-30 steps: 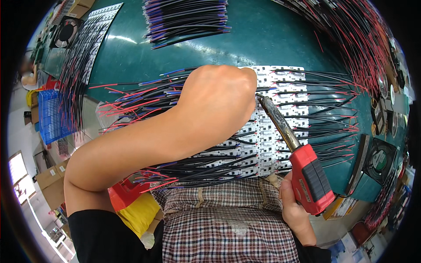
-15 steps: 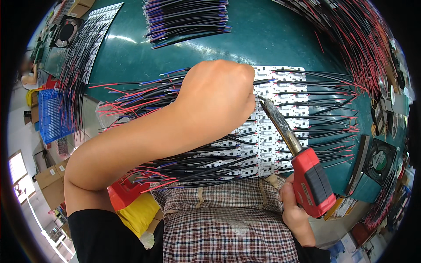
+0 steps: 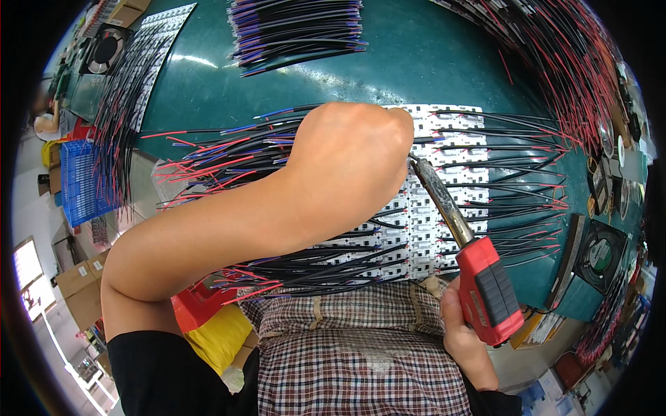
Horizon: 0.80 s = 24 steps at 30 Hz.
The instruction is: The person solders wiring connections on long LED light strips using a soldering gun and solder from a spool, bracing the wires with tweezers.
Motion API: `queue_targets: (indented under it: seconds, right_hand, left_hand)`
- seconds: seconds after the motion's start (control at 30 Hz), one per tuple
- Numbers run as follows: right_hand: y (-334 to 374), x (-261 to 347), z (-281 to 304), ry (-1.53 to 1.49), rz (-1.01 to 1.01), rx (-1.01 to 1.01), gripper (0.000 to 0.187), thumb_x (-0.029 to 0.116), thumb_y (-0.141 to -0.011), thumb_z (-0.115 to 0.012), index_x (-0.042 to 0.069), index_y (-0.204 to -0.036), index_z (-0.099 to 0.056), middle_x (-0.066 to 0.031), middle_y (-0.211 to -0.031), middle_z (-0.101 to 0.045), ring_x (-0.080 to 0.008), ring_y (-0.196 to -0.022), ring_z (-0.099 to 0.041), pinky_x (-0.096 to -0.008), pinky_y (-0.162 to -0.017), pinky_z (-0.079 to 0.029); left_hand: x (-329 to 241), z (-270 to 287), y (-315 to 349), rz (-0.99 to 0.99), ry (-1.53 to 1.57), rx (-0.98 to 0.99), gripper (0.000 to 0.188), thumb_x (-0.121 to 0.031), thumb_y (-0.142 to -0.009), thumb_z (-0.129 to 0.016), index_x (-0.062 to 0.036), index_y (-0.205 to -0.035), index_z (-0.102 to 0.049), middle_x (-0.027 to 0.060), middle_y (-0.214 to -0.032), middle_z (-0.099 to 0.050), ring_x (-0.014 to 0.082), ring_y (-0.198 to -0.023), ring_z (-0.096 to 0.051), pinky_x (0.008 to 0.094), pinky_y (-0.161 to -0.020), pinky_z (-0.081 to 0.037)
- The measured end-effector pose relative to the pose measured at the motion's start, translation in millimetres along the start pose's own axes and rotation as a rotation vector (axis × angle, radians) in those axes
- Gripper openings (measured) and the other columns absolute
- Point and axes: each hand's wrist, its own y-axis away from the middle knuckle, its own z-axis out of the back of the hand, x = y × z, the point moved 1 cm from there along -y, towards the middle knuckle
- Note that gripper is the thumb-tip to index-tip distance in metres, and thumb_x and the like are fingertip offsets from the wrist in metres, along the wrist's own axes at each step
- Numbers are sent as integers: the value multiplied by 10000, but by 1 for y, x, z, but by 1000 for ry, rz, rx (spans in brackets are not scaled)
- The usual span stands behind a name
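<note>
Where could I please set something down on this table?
Probably the bare green tabletop between the upper wire bundle and the red-black wire pile, or left of that bundle. It's crowded around the white circuit boards and left hand.

Passage lies over green tabletop [image 3: 416,59] between far wire bundles [image 3: 298,31]; a soldering iron [image 3: 479,267] slants across white boards [image 3: 423,253].

Illumination is bright and even at the centre. Glare streaks and a diffuse reflection mark the green tabletop [image 3: 430,69]. The window [image 3: 29,263] at left is overexposed. The white circuit board panel [image 3: 422,239] remains sharp; the metal barrel of the soldering iron [image 3: 489,291] shows highlights. Fisheye distortion bends straight edges outward; black vignetting surrounds the circular field; peripheral detail is soft.
</note>
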Motion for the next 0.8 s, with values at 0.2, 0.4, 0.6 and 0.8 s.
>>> queue_targets:
  seconds: [0.2, 0.4, 0.6, 0.8]
  right_hand:
    - [10, -8, 8, 33, -5, -14, 210, 52, -844, -741, 11, -1042, -686, -135, -924, -666, -298, -825, -662, -377, -736, -526]
    - [14, -9, 6, -104, 33, 45, 297, 93, -994, -583, 0, -1261, -493, -25, -811, -541, -89, -649, -507, -244, -589, -411]
    - [20, -25, 10, 31, 133, -35, 315, 122, -971, -617, 0, -1234, -494, -34, -786, -517, -97, -623, -488, -251, -562, -395]
    - [24, -27, 14, -51, 117, -46, 332, 135, -975, -611, 1, -1252, -487, -30, -770, -513, -99, -603, -477, -252, -547, -384]
  left_hand:
    - [0, -1, -1, -19, 2, -16, 144, -108, -809, -702, 0, -780, -612, 179, -716, -677, 374, -673, -670, 463, -624, -531]
    - [1, 1, -1, 4, -5, 9, 145, -119, -814, -695, 3, -801, -618, 179, -725, -681, 377, -669, -667, 470, -624, -529]
    - [-3, 16, -5, 171, 110, 161, 177, -173, -877, -672, -2, -893, -627, 199, -779, -676, 402, -749, -668, 497, -675, -504]
    - [-6, 25, -1, -147, 66, -208, 129, -135, -936, -639, -8, -957, -633, 179, -804, -656, 381, -773, -640, 466, -687, -490]
